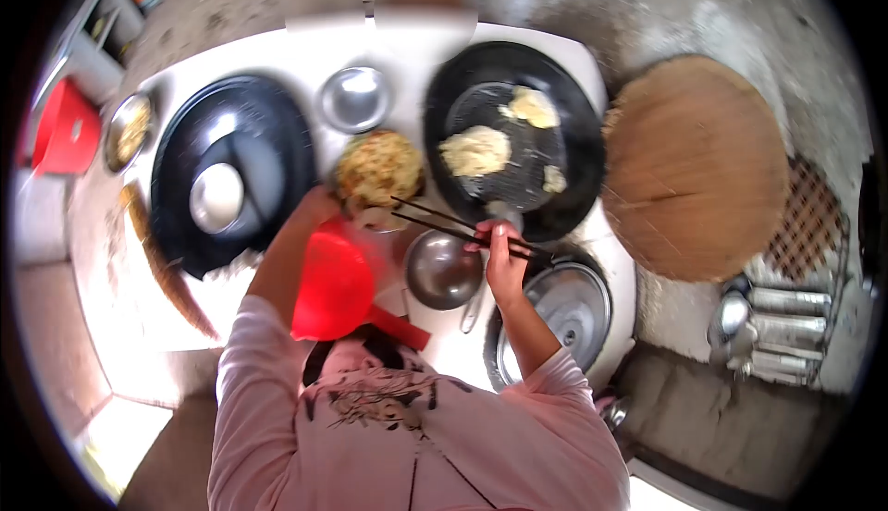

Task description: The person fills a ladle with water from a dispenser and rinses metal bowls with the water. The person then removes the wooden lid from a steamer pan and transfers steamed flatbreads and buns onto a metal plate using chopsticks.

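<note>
My right hand (500,245) grips a pair of dark chopsticks (435,221), their tips pointing left toward a bowl of browned, mixed food (379,169). My left hand (321,208) is beside that bowl's lower left edge, above a red plastic dipper (334,284). Its fingers are blurred and partly hidden, so I cannot tell whether it holds anything. A black frying pan (578,150) lies beyond my right hand. In it are a pale yellow patty (476,151), another piece (534,108) and a small scrap (554,179).
A dark wok (277,113) with a white bowl (217,198) inside stands left. Also around are a metal bowl (356,100), a metal ladle (445,270), a metal lid (566,317), a round wooden board (698,169) and a red container (69,127) at far left.
</note>
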A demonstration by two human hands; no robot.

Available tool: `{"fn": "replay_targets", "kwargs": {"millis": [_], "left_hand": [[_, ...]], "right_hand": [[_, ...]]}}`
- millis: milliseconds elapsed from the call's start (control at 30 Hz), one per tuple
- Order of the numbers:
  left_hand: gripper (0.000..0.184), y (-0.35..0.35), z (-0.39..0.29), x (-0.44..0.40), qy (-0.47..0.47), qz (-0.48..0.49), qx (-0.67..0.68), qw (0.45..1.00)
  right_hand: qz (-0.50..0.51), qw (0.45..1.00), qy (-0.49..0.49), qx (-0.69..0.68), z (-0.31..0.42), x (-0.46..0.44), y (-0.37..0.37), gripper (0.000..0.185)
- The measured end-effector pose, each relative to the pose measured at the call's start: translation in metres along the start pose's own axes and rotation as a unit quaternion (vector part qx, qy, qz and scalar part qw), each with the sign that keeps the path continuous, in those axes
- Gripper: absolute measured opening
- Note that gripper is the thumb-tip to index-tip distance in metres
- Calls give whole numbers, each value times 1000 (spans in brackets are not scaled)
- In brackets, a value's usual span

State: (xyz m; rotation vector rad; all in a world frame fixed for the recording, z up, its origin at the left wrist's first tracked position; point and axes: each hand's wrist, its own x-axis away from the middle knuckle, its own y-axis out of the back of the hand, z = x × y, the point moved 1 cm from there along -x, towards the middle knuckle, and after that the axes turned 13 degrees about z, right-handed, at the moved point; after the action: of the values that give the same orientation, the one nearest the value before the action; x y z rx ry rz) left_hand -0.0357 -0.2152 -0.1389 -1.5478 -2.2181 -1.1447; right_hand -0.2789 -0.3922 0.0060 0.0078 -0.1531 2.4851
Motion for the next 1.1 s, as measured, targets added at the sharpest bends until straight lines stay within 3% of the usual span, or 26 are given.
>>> {"fn": "replay_targets", "kwargs": {"millis": [100,200,300,467,533,667,700,800,867,933,1033,1100], "left_hand": [[20,4,-2,1,106,63,136,983],[21,-1,12,-9,107,50,109,987],[19,-3,15,-10,121,53,118,984],[17,0,0,-5,142,71,160,974],[16,3,-11,1,161,64,189,966],[15,8,-26,10,169,82,223,957],[14,8,-28,11,155,87,216,960],[15,8,-29,12,136,81,201,967],[16,6,-19,8,132,73,192,970],[17,1,0,-2,130,46,89,986],[17,1,-4,-3,96,38,82,991],[18,3,-20,7,76,65,204,974]], "right_hand": [[-140,989,28,43,23,-20,65,29],[-233,957,58,163,8,-43,164,32],[-317,930,54,180,-15,-60,231,31],[-365,916,21,164,-47,-84,239,31],[-353,913,-4,206,-55,-88,230,31],[-276,865,63,413,-71,-87,227,28],[-276,867,62,411,-75,-87,230,28],[-359,870,63,333,-73,-88,234,32],[-467,861,39,199,-71,-88,251,35],[-560,828,-12,22,-80,-86,274,40],[-534,821,-42,-199,-88,-76,296,44],[-460,842,-54,-278,-106,-74,313,43]]}}
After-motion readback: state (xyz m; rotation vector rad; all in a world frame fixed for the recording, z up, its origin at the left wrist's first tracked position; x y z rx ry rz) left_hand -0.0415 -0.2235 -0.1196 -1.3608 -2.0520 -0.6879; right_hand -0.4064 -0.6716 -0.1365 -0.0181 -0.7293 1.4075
